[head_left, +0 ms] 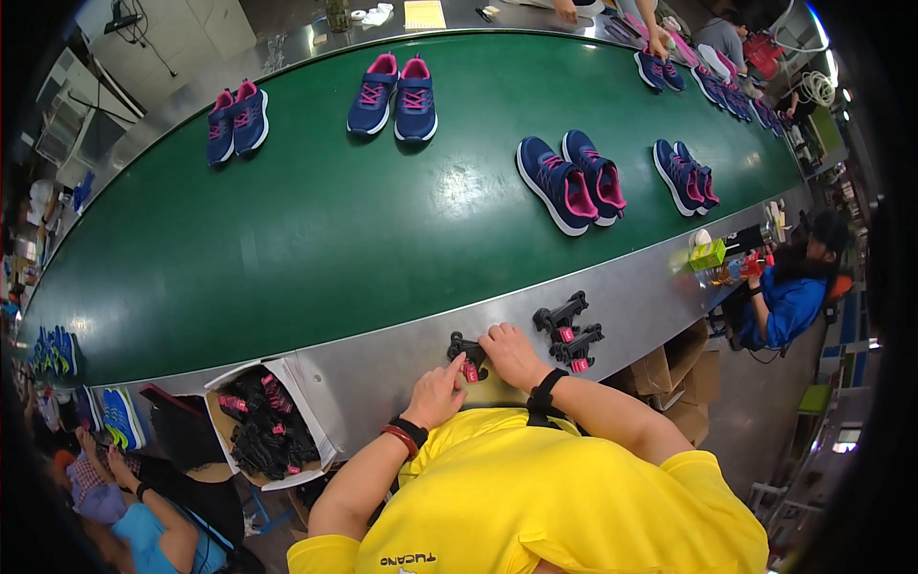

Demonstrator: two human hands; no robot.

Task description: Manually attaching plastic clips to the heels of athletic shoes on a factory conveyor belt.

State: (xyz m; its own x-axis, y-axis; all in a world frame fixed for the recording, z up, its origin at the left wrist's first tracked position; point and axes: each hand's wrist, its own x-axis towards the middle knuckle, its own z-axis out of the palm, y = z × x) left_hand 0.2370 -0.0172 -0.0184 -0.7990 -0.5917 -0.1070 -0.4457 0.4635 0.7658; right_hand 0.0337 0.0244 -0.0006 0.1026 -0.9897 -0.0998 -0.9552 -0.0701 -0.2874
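Sneakers [416, 113] in navy and pink stand in pairs on a green belt [287, 239] as a person in a yellow shirt [574, 497] works at the steel counter [641, 311] along its near side. A black plastic piece [467, 346] with a pink tag [469, 371] lies on the counter directly in front of the shirt. The left hand [438, 394] has its index finger extended to the pink tag, the other fingers curled; whether its grip pinches the tag cannot be told. The right hand [514, 357], palm down, has its fingertips at the piece's right end; its grip is partly hidden, and how far it is closed cannot be told. Just right of that hand, two more black pieces [562, 314] with pink tags sit close together. To the left, at the counter's edge, an open white box [311, 416] holds a heap of similar black-and-pink pieces [258, 435]. Dark bands [547, 385] circle both wrists, with a reddish bracelet [401, 438] at the left. Across the belt, another person's hand [658, 42] reaches to a pair. A co-worker in blue [798, 304] is at right, another in light blue [158, 536] at lower left.
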